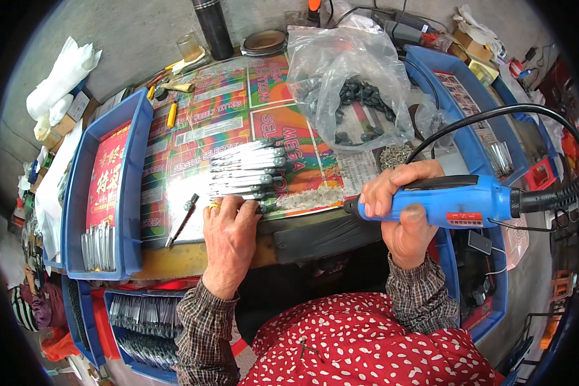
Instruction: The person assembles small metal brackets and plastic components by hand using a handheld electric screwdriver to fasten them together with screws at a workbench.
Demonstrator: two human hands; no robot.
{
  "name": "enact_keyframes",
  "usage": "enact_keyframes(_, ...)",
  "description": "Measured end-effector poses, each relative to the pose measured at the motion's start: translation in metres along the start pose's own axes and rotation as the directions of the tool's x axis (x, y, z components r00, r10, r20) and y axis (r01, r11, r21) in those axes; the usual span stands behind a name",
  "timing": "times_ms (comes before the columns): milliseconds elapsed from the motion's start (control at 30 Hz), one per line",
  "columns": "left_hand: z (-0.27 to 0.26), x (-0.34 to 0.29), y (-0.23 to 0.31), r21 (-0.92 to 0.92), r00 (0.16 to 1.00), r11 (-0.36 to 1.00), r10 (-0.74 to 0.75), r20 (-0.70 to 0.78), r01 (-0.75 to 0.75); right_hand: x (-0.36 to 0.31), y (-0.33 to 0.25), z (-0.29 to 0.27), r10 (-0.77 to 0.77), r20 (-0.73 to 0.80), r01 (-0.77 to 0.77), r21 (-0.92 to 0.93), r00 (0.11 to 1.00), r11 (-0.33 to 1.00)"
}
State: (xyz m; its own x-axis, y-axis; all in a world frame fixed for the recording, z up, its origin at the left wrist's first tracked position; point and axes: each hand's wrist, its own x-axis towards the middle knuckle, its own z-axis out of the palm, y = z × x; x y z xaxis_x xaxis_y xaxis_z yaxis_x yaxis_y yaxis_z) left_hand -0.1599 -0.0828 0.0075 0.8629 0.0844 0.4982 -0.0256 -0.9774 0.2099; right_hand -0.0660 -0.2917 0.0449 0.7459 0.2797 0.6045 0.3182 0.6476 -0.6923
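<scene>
Blue in my head view, the cylindrical power tool (450, 201) is gripped by the right hand (410, 233) near the worktable's (174, 263) front edge. Left of the tool, silver, dark-ended rods (246, 175) touch the curled left hand (228, 243); I cannot tell whether it pinches one.

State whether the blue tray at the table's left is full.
Part-filled: silvery rods lie only at the near end of the blue tray; its red sheet shows bare beyond.

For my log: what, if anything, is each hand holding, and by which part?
Right hand: blue tool, by its front half. Left hand: at the pile; can't tell if anything's held.
</scene>
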Motion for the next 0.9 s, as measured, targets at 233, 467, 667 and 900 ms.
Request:
enact_keyframes(233, 0.0, -0.002, 0.002, -0.128, 0.994, 0.992, -0.005, -0.112, -0.009, 0.007, 0.006, 0.006, 0.007, -0.083, -0.02, -0.16, 0.997, 0.987)
enact_keyframes(467, -0.006, 0.0, 0.013, -0.487, 0.972, 0.863, -0.208, -0.11, 0.13, 0.016, 0.026, 0.002, -0.045, -0.138, 0.024, -0.151, 0.989, 0.988)
enact_keyframes(667, -0.008, -0.007, 0.015, -0.685, 0.933, 0.662, -0.353, 0.071, 0.303, 0.019, 0.031, 0.001, -0.047, -0.116, 0.028, -0.156, 0.992, 0.987)
enact_keyframes(900, -0.009, -0.002, 0.031, -0.565, 0.988, 0.822, -0.135, -0.079, 0.068, 0.016, 0.028, -0.005, -0.071, -0.077, 0.072, 0.018, 0.995, 0.997)
